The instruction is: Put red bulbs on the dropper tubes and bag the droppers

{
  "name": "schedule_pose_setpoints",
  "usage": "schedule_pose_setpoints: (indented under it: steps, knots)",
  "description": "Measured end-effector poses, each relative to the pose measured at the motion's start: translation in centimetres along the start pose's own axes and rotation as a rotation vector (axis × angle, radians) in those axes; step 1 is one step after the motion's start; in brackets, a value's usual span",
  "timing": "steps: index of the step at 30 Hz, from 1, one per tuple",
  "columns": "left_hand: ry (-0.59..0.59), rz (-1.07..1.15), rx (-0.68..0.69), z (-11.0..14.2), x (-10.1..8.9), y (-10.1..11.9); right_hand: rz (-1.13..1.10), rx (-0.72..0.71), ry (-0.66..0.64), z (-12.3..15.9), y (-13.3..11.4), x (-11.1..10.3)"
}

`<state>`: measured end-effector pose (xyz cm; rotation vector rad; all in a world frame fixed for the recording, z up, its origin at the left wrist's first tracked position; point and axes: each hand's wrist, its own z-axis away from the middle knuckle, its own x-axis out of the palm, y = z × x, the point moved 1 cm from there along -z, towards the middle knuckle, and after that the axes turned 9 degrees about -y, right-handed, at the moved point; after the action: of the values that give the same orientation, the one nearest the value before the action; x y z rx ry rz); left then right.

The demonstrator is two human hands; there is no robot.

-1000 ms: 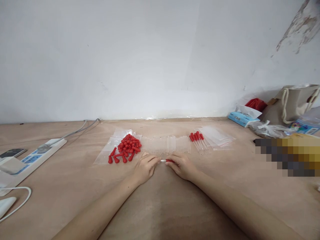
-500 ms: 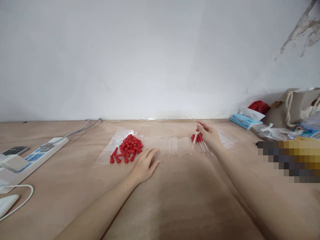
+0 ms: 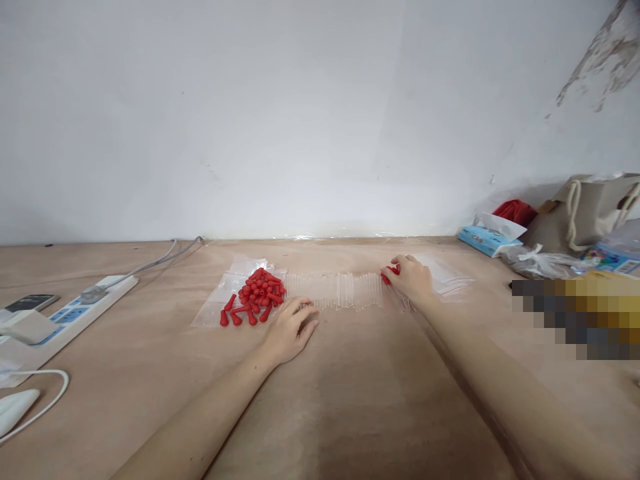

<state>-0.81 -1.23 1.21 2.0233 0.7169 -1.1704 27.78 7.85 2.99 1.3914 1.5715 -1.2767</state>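
Sitting lower than before, the right hand [image 3: 412, 277] covers red-bulbed droppers [image 3: 389, 275]

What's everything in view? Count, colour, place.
Bulbs: many, red, centre left.
Tubes: many, clear, centre.
Droppers: count hidden, red tops, centre right.
Bags: several, clear, under bulbs, near droppers.
Tissues: one pack, blue, back right.
Bundle: one, red, behind tissues.
Tote: one, beige, back right.
Knotted bag: one, clear, before tote.
Packet: one, multicoloured, right.
Pixelated patch: one, dark, yellow, right.
Power strip: one, white, left.
Plugs, cables: count unclear, grey, white, left.
Gadget: one, dark, left.
Block: one, white, lower left.
Table: one, brown, below.
Wall: one, pale, behind.
Left hand: one, bare, at tubes.
Right hand: one, bare, over droppers.
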Motion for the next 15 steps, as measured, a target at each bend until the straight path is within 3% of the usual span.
schedule_pose_setpoints:
  steps: [7,11,15]
  knots:
    - [-0.013,-0.034,-0.012,0.0,0.2,0.2,-0.025,0.094,-0.371,2.5,-2.0,-0.1]
    - [0.054,-0.132,-0.071,-0.1,-0.2,0.1,-0.035,0.146,-0.449,2.3,-2.4,-0.3]
    - [0.175,-0.322,-0.248,-0.4,-2.2,-1.7,-0.063,0.152,-0.45,2.0,-2.3,-0.1]
